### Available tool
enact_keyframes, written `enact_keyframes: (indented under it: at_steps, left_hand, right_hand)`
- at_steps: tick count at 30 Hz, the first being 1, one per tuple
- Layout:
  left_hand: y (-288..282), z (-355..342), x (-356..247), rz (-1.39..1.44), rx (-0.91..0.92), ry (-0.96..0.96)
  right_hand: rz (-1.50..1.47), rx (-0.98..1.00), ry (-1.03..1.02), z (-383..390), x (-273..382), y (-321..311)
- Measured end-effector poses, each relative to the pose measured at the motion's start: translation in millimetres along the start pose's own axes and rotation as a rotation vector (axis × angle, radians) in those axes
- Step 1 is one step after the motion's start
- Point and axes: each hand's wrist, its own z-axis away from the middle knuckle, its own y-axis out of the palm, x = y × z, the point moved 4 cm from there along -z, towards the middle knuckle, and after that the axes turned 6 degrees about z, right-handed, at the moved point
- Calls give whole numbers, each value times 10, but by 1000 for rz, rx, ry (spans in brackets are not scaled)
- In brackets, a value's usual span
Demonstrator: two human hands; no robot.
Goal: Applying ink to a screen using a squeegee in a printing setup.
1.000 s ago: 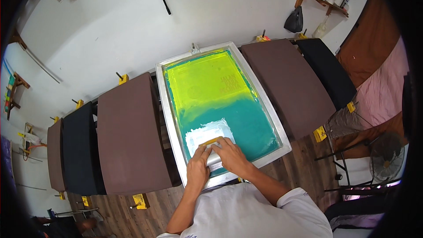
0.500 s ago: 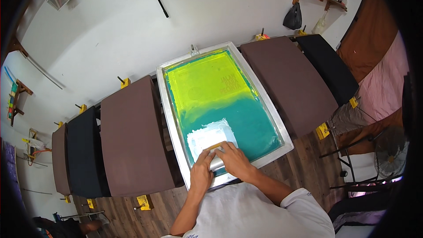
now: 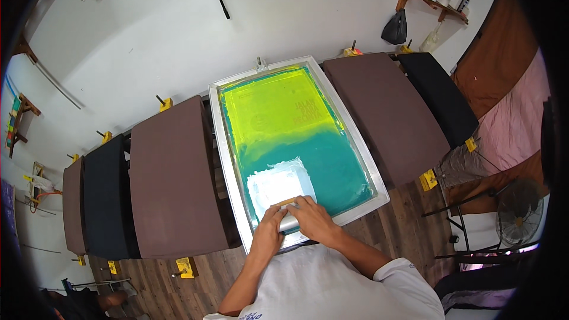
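Observation:
In front of me lies a silver screen-printing frame. Its mesh is lime yellow in the far half, with faint reversed lettering, and teal in the near half. A patch of white ink spreads over the near left of the mesh. My left hand and my right hand are closed on a squeegee with a metal body and a tan-yellow strip. It rests at the near edge of the white patch, inside the frame, its lower part partly hidden by my fingers.
Brown pallets and black pallets flank the frame, with yellow brackets. A wall shelf holds white tubs. A fan stands lower right. A person, partly visible in dark clothing, is at lower left.
Both my hands and the squeegee have moved a short way toward me, to the near edge of the white ink. The frame and pallets look unchanged.

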Motion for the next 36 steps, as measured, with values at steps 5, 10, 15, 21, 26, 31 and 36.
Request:
enact_keyframes:
  at_steps: [5, 10, 15, 21, 26, 31, 36]
  left_hand:
    - [-23, 58, -80, 39, 65, -84]
    - [-5, 86, -99, 2, 69, -23]
    - [9, 128, -107, -36, 108, -53]
    - [16, 207, -135, -34, 115, -68]
    - [1, 251, -184, -26, 157, -90]
    - [10, 287, -192, -32, 142, -68]
    - [-43, 181, -233, -5, 162, -86]
  right_hand:
    - [7, 161, 7, 27, 46, -44]
    - [-8, 22, -19, 137, 69, -55]
    - [21, 38, 3, 164, 90, -84]
    - [63, 132, 37, 223, 160, -102]
    - [64, 80, 43, 293, 140, -36]
    - [53, 69, 29, 356, 160, -65]
    - [33, 153, 34, 224, 110, -171]
